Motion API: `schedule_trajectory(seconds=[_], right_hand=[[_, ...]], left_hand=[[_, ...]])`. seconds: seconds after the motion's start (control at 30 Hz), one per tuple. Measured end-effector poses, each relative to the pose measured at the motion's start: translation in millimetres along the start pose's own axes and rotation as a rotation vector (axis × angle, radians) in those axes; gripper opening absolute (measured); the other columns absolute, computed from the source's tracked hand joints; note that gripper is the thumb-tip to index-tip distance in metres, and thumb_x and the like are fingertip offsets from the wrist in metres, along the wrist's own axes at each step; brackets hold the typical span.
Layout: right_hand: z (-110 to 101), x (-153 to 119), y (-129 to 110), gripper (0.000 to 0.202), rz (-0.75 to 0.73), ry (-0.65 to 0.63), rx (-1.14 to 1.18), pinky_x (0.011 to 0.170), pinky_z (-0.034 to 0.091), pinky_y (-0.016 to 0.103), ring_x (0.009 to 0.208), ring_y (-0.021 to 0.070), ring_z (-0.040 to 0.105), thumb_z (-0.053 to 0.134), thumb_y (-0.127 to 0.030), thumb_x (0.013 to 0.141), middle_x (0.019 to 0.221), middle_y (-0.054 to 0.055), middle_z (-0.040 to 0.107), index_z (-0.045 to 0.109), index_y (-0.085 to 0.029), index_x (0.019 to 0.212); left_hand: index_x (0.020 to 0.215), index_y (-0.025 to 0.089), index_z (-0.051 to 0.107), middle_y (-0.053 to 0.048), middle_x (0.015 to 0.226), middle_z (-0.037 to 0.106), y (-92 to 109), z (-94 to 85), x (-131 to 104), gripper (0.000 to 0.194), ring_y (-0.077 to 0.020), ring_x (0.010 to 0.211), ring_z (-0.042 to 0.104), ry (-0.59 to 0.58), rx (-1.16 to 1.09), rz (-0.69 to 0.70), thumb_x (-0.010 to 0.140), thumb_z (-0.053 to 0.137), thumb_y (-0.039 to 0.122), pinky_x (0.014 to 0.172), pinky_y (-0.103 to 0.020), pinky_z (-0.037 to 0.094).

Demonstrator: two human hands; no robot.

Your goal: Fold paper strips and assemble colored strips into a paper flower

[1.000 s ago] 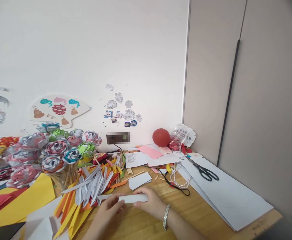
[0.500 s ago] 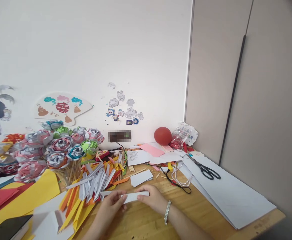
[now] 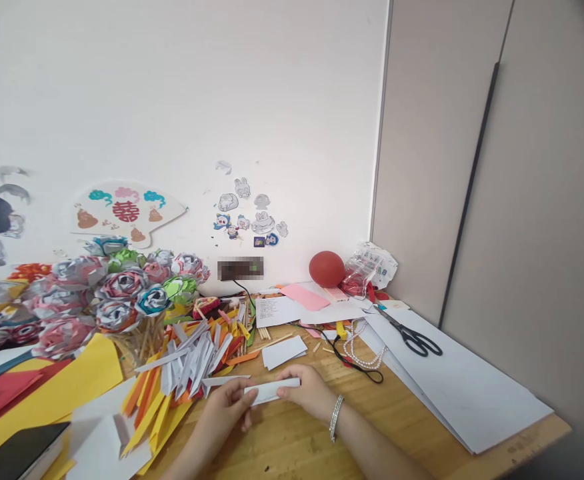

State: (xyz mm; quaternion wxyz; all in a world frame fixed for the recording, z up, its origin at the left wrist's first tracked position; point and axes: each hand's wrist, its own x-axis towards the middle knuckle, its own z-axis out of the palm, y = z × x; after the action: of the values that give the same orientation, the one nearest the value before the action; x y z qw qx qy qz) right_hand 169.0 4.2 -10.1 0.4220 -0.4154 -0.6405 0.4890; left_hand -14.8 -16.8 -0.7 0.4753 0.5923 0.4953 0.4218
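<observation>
A white wall (image 3: 197,100) lined the far edge of the worktop (image 3: 292,443), grey panelling (image 3: 437,147) its right. Left hand (image 3: 228,403) and right hand (image 3: 306,387) each pinched folded white paper (image 3: 268,391) in their grip.

White strip (image 3: 266,393) partly behind hands (image 3: 227,403)

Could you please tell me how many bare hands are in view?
2: the left hand and the right hand, holding opposite ends of a narrow white paper strip.

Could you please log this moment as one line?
left hand: holds strip, left end | right hand: holds strip, right end | scissors: on white sheets
</observation>
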Motion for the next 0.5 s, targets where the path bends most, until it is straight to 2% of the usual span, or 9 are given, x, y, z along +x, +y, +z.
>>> schedule_trajectory(seconds=[0.13, 0.3, 0.4, 0.5], right_hand=[[0, -2, -4, 0.019, -0.003, -0.014, 0.041, 0.059, 0.039, 0.023, 0.061, 0.0123, 0.053, 0.064, -0.02, 0.059, 0.068, 0.0, 0.061, 0.063, -0.013, 0.076], [-1, -3, -7, 0.017, 0.013, -0.005, 0.039, 0.057, 0.038, 0.022, 0.058, 0.0117, 0.052, 0.064, -0.019, 0.058, 0.065, -0.002, 0.06, 0.062, -0.014, 0.074], [-1, -2, -7, 0.015, 0.029, 0.008, 0.045, 0.054, 0.037, 0.021, 0.055, 0.0104, 0.05, 0.064, -0.017, 0.059, 0.063, -0.003, 0.058, 0.061, -0.014, 0.073], [0, 0, -4, 0.016, 0.037, 0.005, 0.05, 0.052, 0.037, 0.02, 0.053, 0.0089, 0.049, 0.062, -0.016, 0.06, 0.062, -0.003, 0.058, 0.061, -0.013, 0.075]], left_hand=[[0.075, 0.015, 0.054, 0.007, 0.039, 0.05, -2, -0.2, 0, 0.043, -0.0096, 0.034, 0.046, 0.007, 0.023, 0.004, 0.061, 0.061, 0.054, 0.041, -0.02, 0.032], [0.074, 0.015, 0.054, 0.006, 0.048, 0.054, 2, 1.8, -1, 0.045, -0.0084, 0.033, 0.046, 0.008, -0.028, -0.017, 0.058, 0.062, 0.056, 0.037, -0.02, 0.033], [0.066, 0.015, 0.053, 0.004, 0.049, 0.057, 6, 2.9, -2, 0.043, -0.0088, 0.034, 0.048, -0.041, -0.047, -0.061, 0.058, 0.061, 0.057, 0.038, -0.021, 0.034], [0.057, 0.016, 0.05, 0.005, 0.041, 0.053, 9, 3.5, -4, 0.042, -0.0078, 0.032, 0.045, -0.032, -0.032, -0.052, 0.061, 0.059, 0.057, 0.038, -0.02, 0.031]])
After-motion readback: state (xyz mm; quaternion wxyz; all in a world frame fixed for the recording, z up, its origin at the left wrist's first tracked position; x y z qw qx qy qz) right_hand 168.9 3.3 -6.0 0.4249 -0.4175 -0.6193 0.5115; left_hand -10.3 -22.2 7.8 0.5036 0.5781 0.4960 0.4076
